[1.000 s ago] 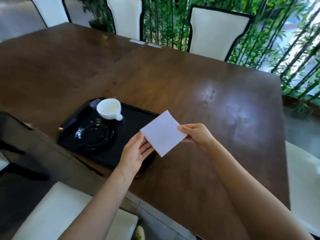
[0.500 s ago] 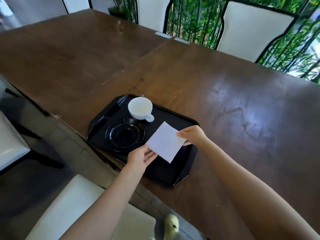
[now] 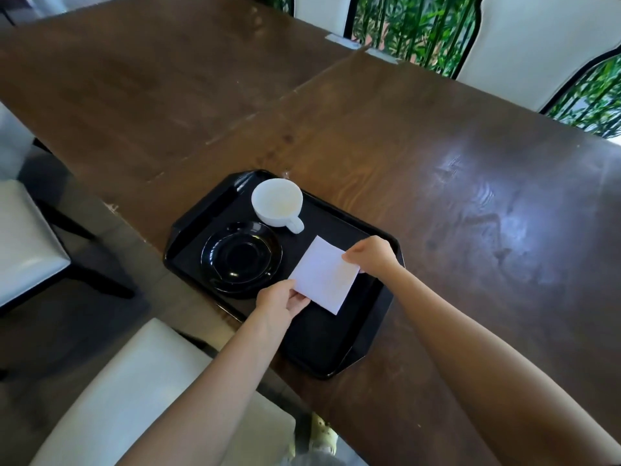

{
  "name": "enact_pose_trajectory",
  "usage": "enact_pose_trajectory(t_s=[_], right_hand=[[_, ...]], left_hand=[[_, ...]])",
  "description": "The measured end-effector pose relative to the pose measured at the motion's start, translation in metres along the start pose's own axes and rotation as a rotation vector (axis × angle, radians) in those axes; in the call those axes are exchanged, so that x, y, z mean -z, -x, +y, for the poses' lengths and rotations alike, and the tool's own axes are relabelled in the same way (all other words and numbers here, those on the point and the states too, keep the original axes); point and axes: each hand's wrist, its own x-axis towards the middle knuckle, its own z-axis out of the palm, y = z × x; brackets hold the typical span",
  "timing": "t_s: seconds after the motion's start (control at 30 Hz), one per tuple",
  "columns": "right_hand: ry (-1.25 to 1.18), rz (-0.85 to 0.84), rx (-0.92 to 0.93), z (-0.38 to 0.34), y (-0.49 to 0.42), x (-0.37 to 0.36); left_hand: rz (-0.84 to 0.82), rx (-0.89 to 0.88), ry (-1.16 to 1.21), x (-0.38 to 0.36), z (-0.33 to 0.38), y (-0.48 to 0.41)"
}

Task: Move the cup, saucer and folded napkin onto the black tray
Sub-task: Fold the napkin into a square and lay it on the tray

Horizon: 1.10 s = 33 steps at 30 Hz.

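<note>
A black tray (image 3: 322,348) lies at the near edge of the dark wooden table (image 3: 437,163). On its far part stands a white cup (image 3: 277,201), handle toward me. A glossy black saucer (image 3: 241,256) rests on the tray's left part. The white folded napkin (image 3: 324,275) is over the tray's middle, right of the saucer. My left hand (image 3: 279,302) pinches its near-left corner and my right hand (image 3: 369,255) pinches its far-right corner. Whether the napkin touches the tray I cannot tell.
A white-cushioned chair (image 3: 141,391) stands just below the tray at the near side, another (image 3: 23,237) at the left. Two white chair backs (image 3: 524,45) line the table's far side before green bamboo. The table edge runs diagonally under the tray.
Both hands have carried the napkin leftward, from above the bare table beside the tray to over the tray's middle, and lowered it. Cup and saucer have stayed put.
</note>
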Motion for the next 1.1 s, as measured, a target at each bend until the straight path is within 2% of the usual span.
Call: enact_pose_trajectory(t_s=[0.23, 0.6, 0.73, 0.9, 1.03, 1.1], right_hand=[[0.045, -0.009, 0.054, 0.007, -0.001, -0.002], [0.066, -0.037, 0.084, 0.010, -0.002, -0.001], [0.078, -0.021, 0.086, 0.006, -0.006, 0.007], [0.084, 0.061, 0.161, -0.009, -0.013, 0.035], [0.110, 0.135, 0.235, -0.033, -0.023, 0.043], [0.131, 0.120, 0.257, -0.046, -0.026, 0.036]], left_hand=[[0.029, -0.067, -0.122, -0.008, -0.002, 0.000], [0.067, -0.072, -0.152, -0.006, -0.007, 0.009], [0.063, -0.108, -0.268, 0.000, -0.001, 0.018], [0.018, -0.350, -0.508, 0.009, 0.043, 0.027], [0.117, -0.677, -0.676, -0.002, 0.105, 0.009], [0.130, -0.764, -0.789, -0.010, 0.130, -0.008]])
